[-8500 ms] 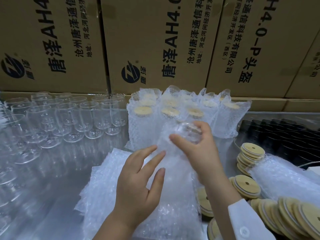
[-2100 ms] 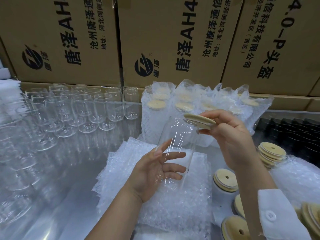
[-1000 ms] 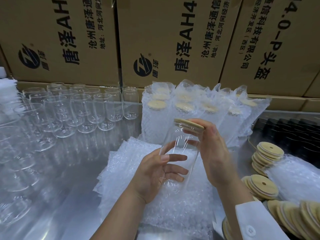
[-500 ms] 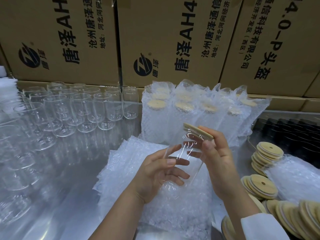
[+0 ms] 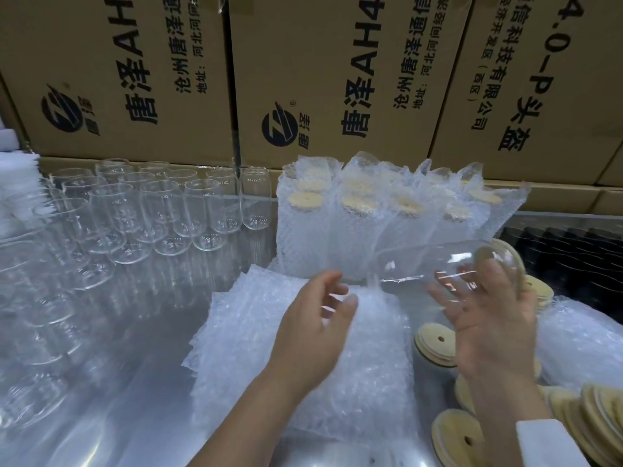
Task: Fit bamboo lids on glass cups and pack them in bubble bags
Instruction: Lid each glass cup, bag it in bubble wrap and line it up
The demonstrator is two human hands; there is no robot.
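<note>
While the clear glass cup (image 5: pixel 431 261), round bamboo lid (image 5: pixel 518 264) fitted, lies sideways at 3 o'clock, the right hand (image 5: pixel 495 325) grips it. The left hand (image 5: pixel 313 328) hovers slack and empty over the stack of clear bubble bags (image 5: pixel 371 382) at 6. I log lidding as done and bagging as pending; bagged cups (image 5: pixel 357 224) stand at 12, bare glasses (image 5: pixel 161 210) at 10.

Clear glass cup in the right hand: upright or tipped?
Tipped on its side. The clear glass cup lies roughly level in the right hand, base pointing left, round bamboo lid on its right end.
</note>
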